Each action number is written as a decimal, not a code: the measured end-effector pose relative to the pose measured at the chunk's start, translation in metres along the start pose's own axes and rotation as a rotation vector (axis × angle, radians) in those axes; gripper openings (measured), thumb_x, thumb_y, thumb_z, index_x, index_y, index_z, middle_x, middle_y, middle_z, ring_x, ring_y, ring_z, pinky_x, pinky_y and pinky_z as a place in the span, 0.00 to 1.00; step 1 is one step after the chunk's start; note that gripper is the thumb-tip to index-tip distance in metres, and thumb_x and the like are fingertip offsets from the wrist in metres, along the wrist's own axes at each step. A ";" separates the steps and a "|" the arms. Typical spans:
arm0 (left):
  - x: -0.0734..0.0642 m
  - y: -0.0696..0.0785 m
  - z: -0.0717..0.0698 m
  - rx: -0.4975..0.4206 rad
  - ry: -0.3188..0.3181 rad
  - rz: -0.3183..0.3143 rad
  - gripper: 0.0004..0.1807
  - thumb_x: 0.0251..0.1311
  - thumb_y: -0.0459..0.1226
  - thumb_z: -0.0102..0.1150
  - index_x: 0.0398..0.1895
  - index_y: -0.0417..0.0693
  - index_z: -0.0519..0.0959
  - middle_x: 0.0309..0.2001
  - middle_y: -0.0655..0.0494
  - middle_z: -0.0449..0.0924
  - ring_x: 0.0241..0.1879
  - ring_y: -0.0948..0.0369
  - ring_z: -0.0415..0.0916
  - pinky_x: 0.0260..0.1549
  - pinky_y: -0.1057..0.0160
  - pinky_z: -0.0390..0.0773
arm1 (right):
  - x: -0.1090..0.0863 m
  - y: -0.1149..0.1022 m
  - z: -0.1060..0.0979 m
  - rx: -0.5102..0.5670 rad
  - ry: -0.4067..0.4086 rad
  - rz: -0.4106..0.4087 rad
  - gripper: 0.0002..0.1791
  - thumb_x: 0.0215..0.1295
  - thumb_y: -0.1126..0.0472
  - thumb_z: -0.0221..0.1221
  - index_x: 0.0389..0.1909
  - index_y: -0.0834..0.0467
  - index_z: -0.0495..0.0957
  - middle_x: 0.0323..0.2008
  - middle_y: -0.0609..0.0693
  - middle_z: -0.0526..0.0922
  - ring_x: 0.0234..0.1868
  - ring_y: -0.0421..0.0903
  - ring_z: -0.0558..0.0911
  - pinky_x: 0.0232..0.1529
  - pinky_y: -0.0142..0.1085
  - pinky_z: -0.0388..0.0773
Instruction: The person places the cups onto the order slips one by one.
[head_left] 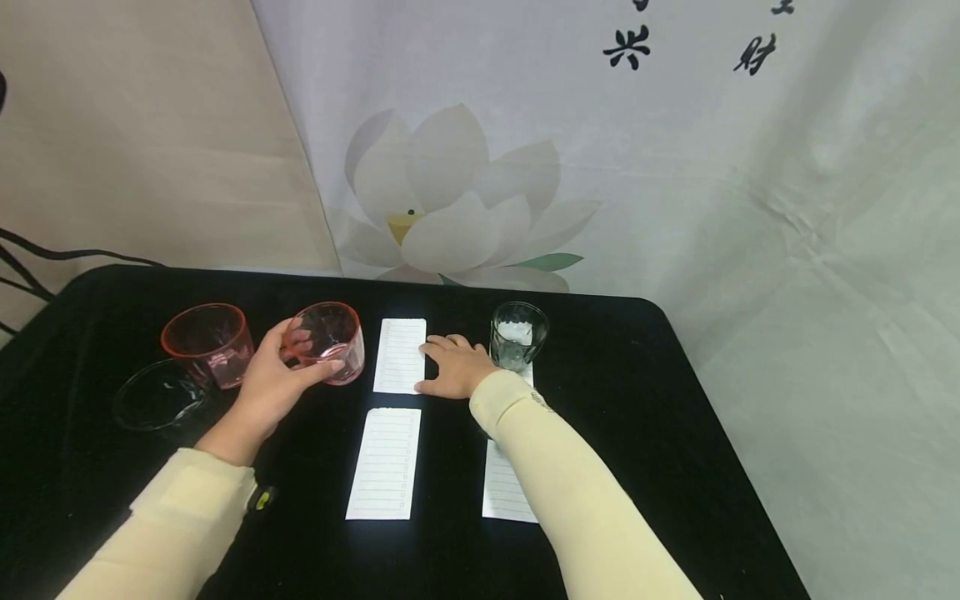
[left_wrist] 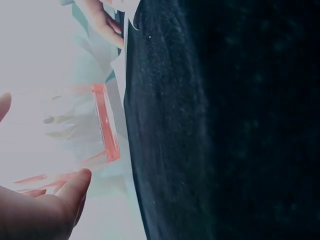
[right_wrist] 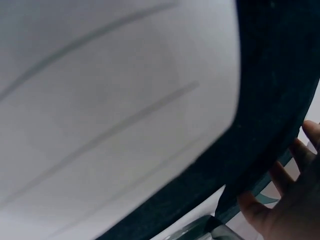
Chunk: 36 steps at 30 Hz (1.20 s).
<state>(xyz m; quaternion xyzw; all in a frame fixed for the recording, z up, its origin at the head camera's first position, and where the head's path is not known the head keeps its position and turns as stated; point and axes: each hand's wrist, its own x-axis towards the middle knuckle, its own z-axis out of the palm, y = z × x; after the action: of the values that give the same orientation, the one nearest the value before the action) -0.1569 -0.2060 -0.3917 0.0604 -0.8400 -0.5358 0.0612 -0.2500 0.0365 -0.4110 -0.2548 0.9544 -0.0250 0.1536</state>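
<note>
The left hand (head_left: 272, 379) grips a pink cup (head_left: 337, 350), just left of the top paper (head_left: 399, 354). The right hand (head_left: 459, 368) is apart from it, fingers spread at that paper's right edge. The right sleeve (head_left: 570, 467) hides part of a lower paper (head_left: 504, 490). In the left wrist view, bright light blurs the cup. Both hands reach forward over the table (head_left: 300, 533).

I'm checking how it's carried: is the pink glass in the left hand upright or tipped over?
Upright, or nearly so: in the head view the pink glass held by the left hand opens upward.
</note>
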 end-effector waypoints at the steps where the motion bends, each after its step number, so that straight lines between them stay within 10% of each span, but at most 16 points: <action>1: 0.000 0.001 0.000 -0.008 0.002 0.000 0.49 0.57 0.40 0.67 0.74 0.37 0.47 0.66 0.33 0.60 0.65 0.38 0.58 0.60 0.38 0.67 | 0.000 0.000 0.000 0.000 0.001 -0.001 0.40 0.63 0.34 0.54 0.73 0.44 0.58 0.75 0.42 0.54 0.73 0.47 0.54 0.69 0.51 0.59; 36: 0.023 0.010 0.028 -0.146 -0.057 -0.014 0.47 0.57 0.37 0.67 0.74 0.39 0.48 0.67 0.36 0.59 0.68 0.43 0.59 0.64 0.43 0.65 | 0.005 0.000 0.000 0.010 0.000 0.003 0.40 0.61 0.34 0.55 0.73 0.44 0.59 0.75 0.42 0.55 0.73 0.47 0.55 0.69 0.52 0.59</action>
<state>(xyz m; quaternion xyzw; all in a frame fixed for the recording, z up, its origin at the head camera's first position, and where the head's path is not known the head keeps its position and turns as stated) -0.1846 -0.1811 -0.3938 0.0464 -0.7996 -0.5976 0.0379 -0.2536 0.0337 -0.4127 -0.2524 0.9547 -0.0296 0.1550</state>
